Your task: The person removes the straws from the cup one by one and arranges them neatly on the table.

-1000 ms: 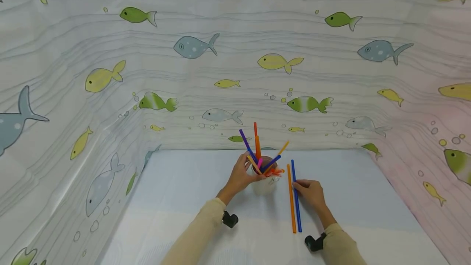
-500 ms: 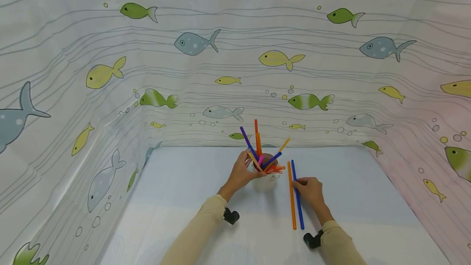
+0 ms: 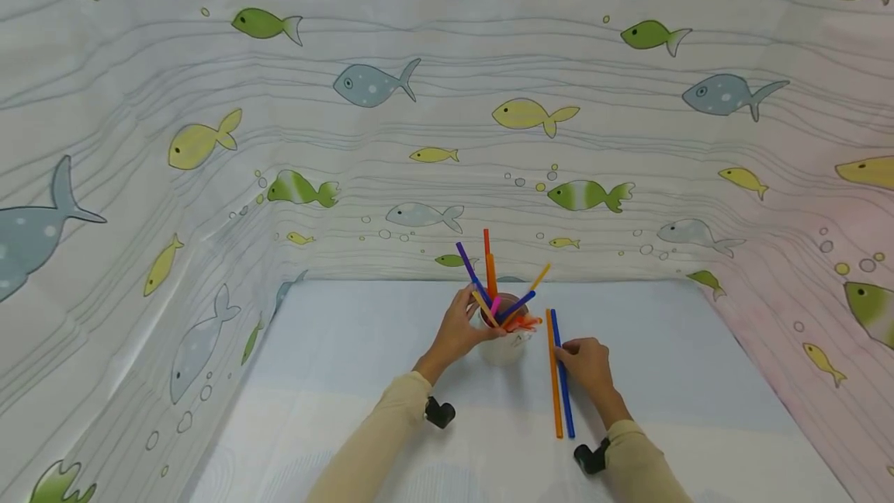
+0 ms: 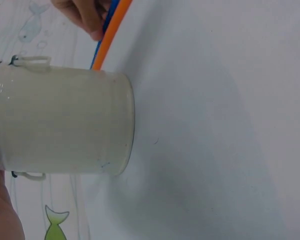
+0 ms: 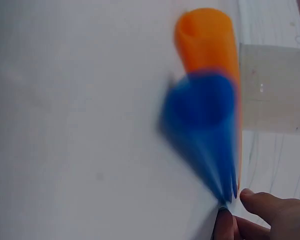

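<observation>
White sheeting (image 3: pixel 447 60) printed with green, yellow and grey-blue fish surrounds a pale blue-white tabletop (image 3: pixel 349 332). One glossy cream cylindrical container (image 3: pixel 501 352) stands upright toward the tabletop's 12 o'clock edge. Slender sticks protrude from its mouth: purple stick (image 3: pixel 467 262) to 11 o'clock, red stick (image 3: pixel 486 243) near 12, yellow stick (image 3: pixel 541 276) to 1, dark blue stick (image 3: pixel 517 305) to 2. Left hand (image 3: pixel 454 334), at the container's 8 o'clock side: thumb and fingers grip the rim. Right hand (image 3: pixel 590 367), at 4 o'clock from the container: fingertips pinch a long, hollow blue tube (image 3: pixel 566 398). A matching hollow orange tube (image 3: pixel 555 386) runs just beside it, on its 9 o'clock side; whether this hand also holds it cannot be determined.
</observation>
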`<state>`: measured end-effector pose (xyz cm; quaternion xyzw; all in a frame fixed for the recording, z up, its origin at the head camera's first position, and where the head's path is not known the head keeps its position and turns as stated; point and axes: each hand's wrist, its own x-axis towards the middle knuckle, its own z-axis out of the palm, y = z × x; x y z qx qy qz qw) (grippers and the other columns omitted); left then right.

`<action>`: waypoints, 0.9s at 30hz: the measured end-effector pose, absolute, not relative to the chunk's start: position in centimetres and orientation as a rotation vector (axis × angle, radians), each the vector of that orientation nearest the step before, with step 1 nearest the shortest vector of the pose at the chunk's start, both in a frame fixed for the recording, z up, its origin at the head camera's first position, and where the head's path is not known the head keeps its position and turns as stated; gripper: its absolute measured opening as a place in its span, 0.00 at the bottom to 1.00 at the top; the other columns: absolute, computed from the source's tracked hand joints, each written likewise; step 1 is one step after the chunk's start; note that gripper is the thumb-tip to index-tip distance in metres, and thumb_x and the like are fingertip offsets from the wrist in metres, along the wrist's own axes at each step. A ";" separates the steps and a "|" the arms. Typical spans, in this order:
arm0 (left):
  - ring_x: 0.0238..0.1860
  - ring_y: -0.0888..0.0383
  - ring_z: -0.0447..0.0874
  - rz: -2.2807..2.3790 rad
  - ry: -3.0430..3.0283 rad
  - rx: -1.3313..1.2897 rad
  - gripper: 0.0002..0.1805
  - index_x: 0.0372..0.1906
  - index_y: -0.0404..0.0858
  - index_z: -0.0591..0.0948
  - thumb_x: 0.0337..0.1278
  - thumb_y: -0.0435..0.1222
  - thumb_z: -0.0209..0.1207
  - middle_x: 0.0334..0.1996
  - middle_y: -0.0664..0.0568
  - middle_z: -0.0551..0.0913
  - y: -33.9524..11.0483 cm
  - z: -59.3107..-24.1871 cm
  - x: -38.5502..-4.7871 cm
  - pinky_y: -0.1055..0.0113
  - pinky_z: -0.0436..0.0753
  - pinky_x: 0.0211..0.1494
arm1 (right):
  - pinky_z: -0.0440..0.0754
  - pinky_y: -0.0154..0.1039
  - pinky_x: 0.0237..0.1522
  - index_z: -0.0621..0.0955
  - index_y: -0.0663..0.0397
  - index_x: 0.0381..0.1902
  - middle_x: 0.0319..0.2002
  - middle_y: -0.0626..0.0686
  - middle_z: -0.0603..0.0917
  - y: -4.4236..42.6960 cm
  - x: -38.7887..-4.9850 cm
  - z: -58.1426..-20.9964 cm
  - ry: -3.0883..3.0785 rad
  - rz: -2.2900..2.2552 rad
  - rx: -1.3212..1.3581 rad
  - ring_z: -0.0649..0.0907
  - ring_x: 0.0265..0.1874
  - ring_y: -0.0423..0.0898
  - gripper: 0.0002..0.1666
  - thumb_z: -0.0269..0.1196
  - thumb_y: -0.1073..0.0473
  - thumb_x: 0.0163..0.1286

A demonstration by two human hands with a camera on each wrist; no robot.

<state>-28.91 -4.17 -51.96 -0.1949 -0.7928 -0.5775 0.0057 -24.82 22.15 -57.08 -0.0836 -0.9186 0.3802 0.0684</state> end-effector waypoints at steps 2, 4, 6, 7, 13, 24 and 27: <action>0.69 0.52 0.65 -1.801 -2.489 -0.607 0.50 0.72 0.45 0.61 0.42 0.46 0.75 0.64 0.49 0.66 -4.2 -52.1 -28.8 0.61 0.68 0.68 | 0.85 0.42 0.30 0.86 0.69 0.39 0.30 0.58 0.86 22.1 -24.6 -57.0 -2.783 1.141 -0.261 0.82 0.26 0.45 0.16 0.69 0.58 0.62; 0.69 0.51 0.65 -1.796 -2.497 -0.599 0.50 0.72 0.46 0.61 0.42 0.47 0.74 0.65 0.49 0.66 -4.2 -52.2 -28.7 0.61 0.68 0.68 | 0.85 0.42 0.31 0.86 0.69 0.40 0.31 0.58 0.86 22.1 -24.5 -56.8 -2.789 1.145 -0.259 0.82 0.26 0.45 0.17 0.69 0.58 0.63; 0.69 0.51 0.65 -1.799 -2.499 -0.595 0.50 0.72 0.45 0.61 0.42 0.47 0.74 0.65 0.49 0.65 -4.2 -52.3 -28.7 0.60 0.68 0.68 | 0.85 0.41 0.30 0.85 0.69 0.40 0.31 0.58 0.86 22.0 -24.3 -56.5 -2.775 1.152 -0.248 0.82 0.26 0.45 0.17 0.69 0.58 0.64; 0.69 0.51 0.65 -1.794 -2.506 -0.590 0.50 0.72 0.46 0.61 0.42 0.48 0.74 0.65 0.49 0.65 -4.3 -52.3 -28.7 0.59 0.69 0.68 | 0.85 0.41 0.30 0.85 0.69 0.41 0.31 0.58 0.86 22.0 -24.3 -56.2 -2.759 1.159 -0.240 0.82 0.26 0.45 0.16 0.68 0.58 0.64; 0.69 0.52 0.65 -1.784 -2.524 -0.588 0.52 0.72 0.45 0.61 0.41 0.48 0.75 0.64 0.50 0.66 -4.4 -52.7 -28.5 0.61 0.67 0.68 | 0.84 0.35 0.30 0.86 0.65 0.42 0.31 0.56 0.87 22.2 -24.2 -53.9 -2.520 1.114 -0.013 0.85 0.29 0.48 0.14 0.70 0.61 0.62; 0.69 0.50 0.65 -1.801 -2.483 -0.609 0.51 0.72 0.45 0.61 0.41 0.47 0.75 0.65 0.49 0.66 -4.2 -52.0 -28.9 0.59 0.67 0.68 | 0.84 0.32 0.43 0.84 0.60 0.48 0.45 0.53 0.86 19.9 -23.2 -48.1 -2.244 1.434 0.443 0.85 0.44 0.49 0.17 0.70 0.67 0.61; 0.69 0.51 0.65 -1.794 -2.483 -0.617 0.50 0.72 0.46 0.62 0.42 0.48 0.74 0.65 0.49 0.66 -4.2 -52.1 -29.1 0.59 0.67 0.68 | 0.84 0.33 0.44 0.83 0.65 0.48 0.45 0.58 0.85 18.9 -22.2 -46.7 -2.266 1.476 0.512 0.85 0.44 0.51 0.17 0.69 0.72 0.59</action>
